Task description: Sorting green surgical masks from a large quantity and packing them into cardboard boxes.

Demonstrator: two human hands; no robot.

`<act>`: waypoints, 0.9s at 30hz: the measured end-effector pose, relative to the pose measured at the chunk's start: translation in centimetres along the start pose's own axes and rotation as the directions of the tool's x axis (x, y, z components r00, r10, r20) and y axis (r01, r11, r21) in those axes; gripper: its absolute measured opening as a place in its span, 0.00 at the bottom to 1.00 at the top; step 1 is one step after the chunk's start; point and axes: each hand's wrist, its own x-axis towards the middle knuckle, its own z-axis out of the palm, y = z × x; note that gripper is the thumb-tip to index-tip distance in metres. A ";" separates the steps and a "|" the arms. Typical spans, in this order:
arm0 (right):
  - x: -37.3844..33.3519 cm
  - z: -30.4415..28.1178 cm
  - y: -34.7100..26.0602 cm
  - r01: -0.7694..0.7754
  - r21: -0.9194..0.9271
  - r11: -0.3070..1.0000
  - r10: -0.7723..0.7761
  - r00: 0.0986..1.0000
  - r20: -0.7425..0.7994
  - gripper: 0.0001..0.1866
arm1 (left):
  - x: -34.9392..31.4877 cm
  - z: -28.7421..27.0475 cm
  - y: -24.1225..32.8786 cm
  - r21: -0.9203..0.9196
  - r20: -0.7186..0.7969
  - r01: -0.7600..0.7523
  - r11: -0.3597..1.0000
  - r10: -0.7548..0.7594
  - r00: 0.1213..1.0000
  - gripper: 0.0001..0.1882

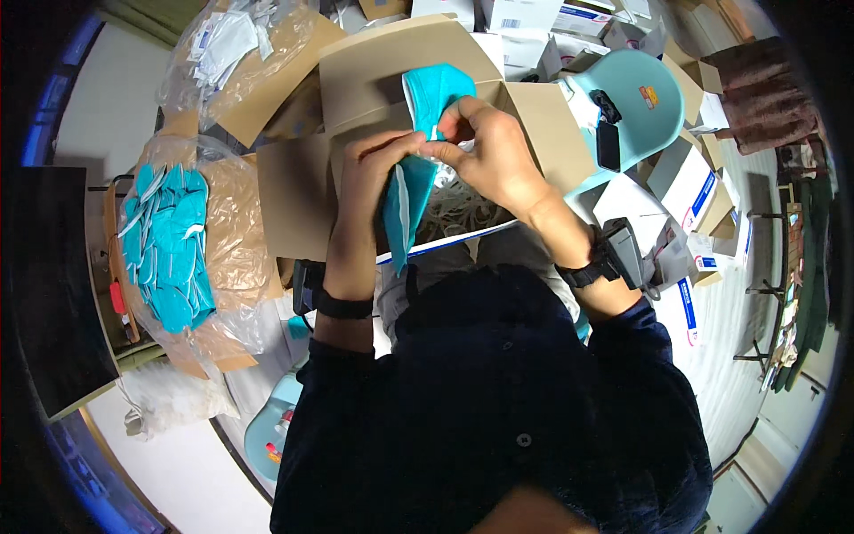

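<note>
In front of me I hold a teal folded face mask with a white lining, above an open cardboard box. My left hand pinches it near its middle, from the left. From the right, my right hand pinches the same spot, fingertips almost meeting the left ones. A teal part with a white edge hangs below my hands; whether it belongs to the same mask I cannot tell. Inside the box lies a tangle of off-white straps, partly hidden by my right hand.
A clear plastic bag at left holds a heap of teal masks. White pieces fill another bag at the far left. On a light-blue stool at right lies a black phone. White cartons crowd the right and back.
</note>
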 end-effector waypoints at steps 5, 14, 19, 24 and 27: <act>-0.3 0.2 -0.4 -0.024 -0.047 0.999 0.023 0.999 -0.026 0.07 | -0.7 1.1 -0.2 -0.074 -0.097 -0.086 0.994 0.079 0.992 0.09; 0.2 -1.5 0.0 0.246 -0.106 0.964 -0.246 0.969 0.011 0.05 | 0.0 0.9 -2.0 0.291 -0.169 -0.324 0.900 0.381 0.909 0.07; -0.8 -6.8 1.6 0.005 -0.243 0.970 0.044 0.980 0.195 0.06 | 0.3 -4.0 -0.2 0.115 -0.386 -0.376 0.919 0.390 0.836 0.10; -1.1 -3.3 -0.7 -0.001 -0.120 0.993 0.006 0.999 0.043 0.08 | 0.1 -2.0 0.4 0.009 -0.397 -0.321 0.947 0.298 0.868 0.07; -1.5 0.0 -1.7 -0.278 0.549 0.788 0.314 0.949 0.030 0.14 | -0.3 -0.4 0.9 -0.160 -0.412 -0.266 0.951 0.181 0.893 0.06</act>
